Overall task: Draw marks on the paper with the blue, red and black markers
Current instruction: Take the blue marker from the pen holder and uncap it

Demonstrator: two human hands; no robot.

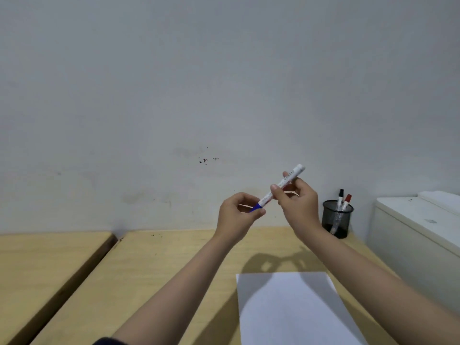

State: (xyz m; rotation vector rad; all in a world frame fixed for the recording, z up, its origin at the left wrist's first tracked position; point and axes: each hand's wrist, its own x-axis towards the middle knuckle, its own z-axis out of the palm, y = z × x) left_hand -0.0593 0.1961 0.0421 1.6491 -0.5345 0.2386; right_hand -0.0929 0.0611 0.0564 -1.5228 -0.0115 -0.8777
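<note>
I hold the blue marker [286,181] in the air above the wooden desk, tilted with its white barrel up to the right. My right hand [297,204] grips the barrel. My left hand [236,216] pinches the blue cap at the lower left end. A blank white sheet of paper [296,310] lies flat on the desk below my arms. The black marker [340,199] and the red marker [346,201] stand in a black mesh cup [336,219] at the back right.
The light wooden desk [159,275] reaches the grey wall. A second desk [42,265] stands to its left across a dark gap. A white cabinet or box [418,235] rises at the right edge, close to the cup.
</note>
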